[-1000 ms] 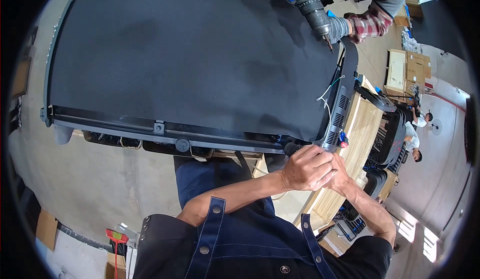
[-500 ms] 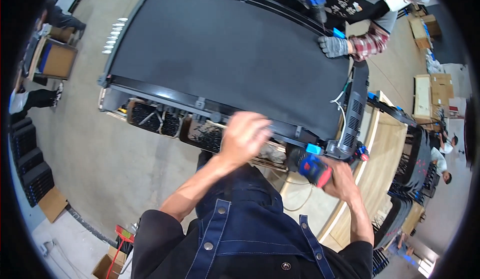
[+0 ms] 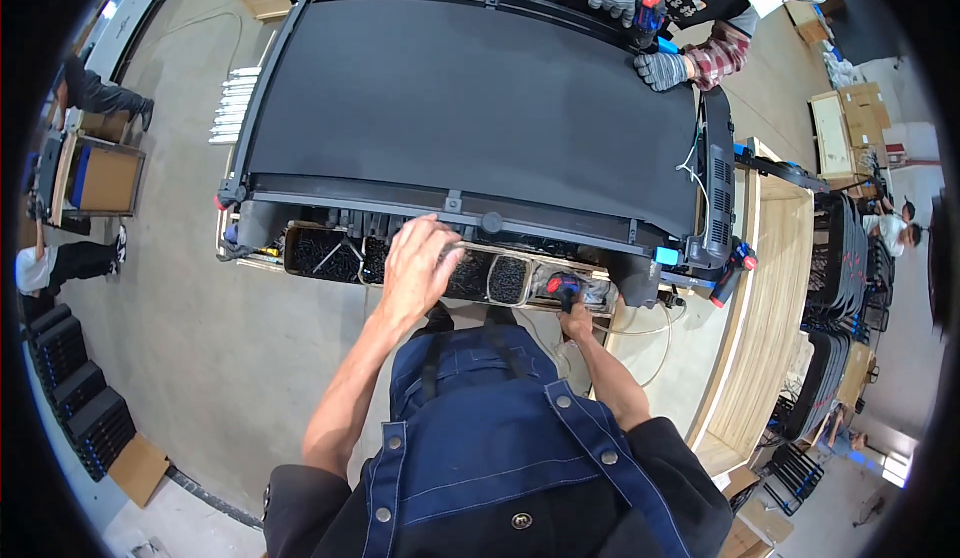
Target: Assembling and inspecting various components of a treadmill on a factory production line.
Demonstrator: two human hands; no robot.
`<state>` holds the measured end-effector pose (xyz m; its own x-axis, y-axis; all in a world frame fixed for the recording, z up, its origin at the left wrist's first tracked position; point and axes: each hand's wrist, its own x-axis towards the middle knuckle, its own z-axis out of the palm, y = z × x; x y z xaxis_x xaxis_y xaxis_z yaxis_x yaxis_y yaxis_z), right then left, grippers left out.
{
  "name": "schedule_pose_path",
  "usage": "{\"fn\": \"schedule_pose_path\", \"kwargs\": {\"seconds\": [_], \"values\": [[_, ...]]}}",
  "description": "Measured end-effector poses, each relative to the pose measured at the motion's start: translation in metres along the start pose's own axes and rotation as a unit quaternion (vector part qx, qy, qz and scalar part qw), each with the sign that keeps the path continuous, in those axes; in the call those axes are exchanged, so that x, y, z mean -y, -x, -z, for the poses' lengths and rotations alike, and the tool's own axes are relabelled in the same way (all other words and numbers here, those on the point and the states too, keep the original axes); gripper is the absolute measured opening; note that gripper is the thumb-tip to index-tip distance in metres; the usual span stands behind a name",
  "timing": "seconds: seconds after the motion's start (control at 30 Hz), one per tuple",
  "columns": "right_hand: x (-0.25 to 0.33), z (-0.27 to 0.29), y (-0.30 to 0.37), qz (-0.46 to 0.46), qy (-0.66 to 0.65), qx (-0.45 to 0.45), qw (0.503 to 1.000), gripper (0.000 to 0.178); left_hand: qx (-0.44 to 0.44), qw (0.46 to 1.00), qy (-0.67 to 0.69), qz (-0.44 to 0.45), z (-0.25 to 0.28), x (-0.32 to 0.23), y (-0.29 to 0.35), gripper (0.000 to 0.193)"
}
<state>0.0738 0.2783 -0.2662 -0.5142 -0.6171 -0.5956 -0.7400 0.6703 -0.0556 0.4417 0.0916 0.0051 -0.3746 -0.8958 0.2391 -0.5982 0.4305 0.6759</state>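
In front of me lies a treadmill deck with a black belt [image 3: 470,98] and a dark side rail [image 3: 370,206]. My left hand [image 3: 412,270] is at the near rail, above the bins, its fingers slightly bent and apart with nothing visible in them. Lower and to the right, my right hand [image 3: 577,325] grips a red and blue cordless drill [image 3: 566,286] over the right end of the bin row. Black bins [image 3: 508,280] of small dark screws run below the rail. A blue piece [image 3: 666,256] sits at the rail's right end.
Across the deck a co-worker's gloved hands [image 3: 660,72] work with another drill [image 3: 649,18]. A second red and black drill [image 3: 735,274] rests at the right corner, beside a wooden crate [image 3: 735,378]. A cable [image 3: 668,343] hangs near my right arm. Silver rods [image 3: 233,108] lie at far left.
My right hand has brought the drill left and away from the rail's right corner, down to the bins. My left hand has moved left along the rail. The view has shifted.
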Motion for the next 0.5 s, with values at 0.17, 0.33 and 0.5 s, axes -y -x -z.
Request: {"fn": "schedule_pose_path", "kwargs": {"seconds": [0.17, 0.33, 0.5], "values": [[0.042, -0.008, 0.022, 0.123, -0.132, -0.058, 0.982, 0.047, 0.081, 0.985, 0.130, 0.077, 0.017, 0.012, 0.046, 0.020], [0.156, 0.109, 0.115, -0.112, -0.953, 0.132, 0.249, 0.040, 0.199, 0.907, 0.322, 0.185, -0.009, 0.001, 0.066, 0.024], [0.194, 0.130, 0.152, -0.064, -0.973, 0.213, 0.064, 0.056, 0.384, 0.738, 0.497, 0.247, -0.040, -0.024, 0.064, 0.063]]}}
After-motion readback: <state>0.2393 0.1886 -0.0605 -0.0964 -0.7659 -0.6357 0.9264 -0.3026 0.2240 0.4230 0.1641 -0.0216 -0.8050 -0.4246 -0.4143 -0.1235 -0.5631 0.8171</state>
